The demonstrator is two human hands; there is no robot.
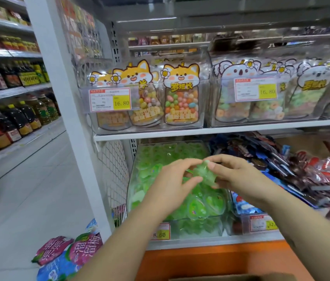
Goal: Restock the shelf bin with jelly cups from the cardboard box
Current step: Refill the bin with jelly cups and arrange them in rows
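Observation:
A clear shelf bin (133, 179) on the lower shelf is heaped with green jelly cups (206, 203). Above the heap, both hands hold a small cluster of green jelly cups (202, 173) between them. My left hand (172, 179) pinches its left side with the fingertips. From the right, my right hand (237, 175) grips it with thumb and curled fingers. A sliver of the cardboard box (231, 277) shows at the bottom edge, below my forearms.
Clear bins of candy bags (180, 98) fill the shelf above, with price tags reading 16.80. Red and blue snack packets (312, 175) fill the bin on the right. Pink and blue pouches (64, 254) hang low on the left. An aisle with oil bottles (18, 118) runs left.

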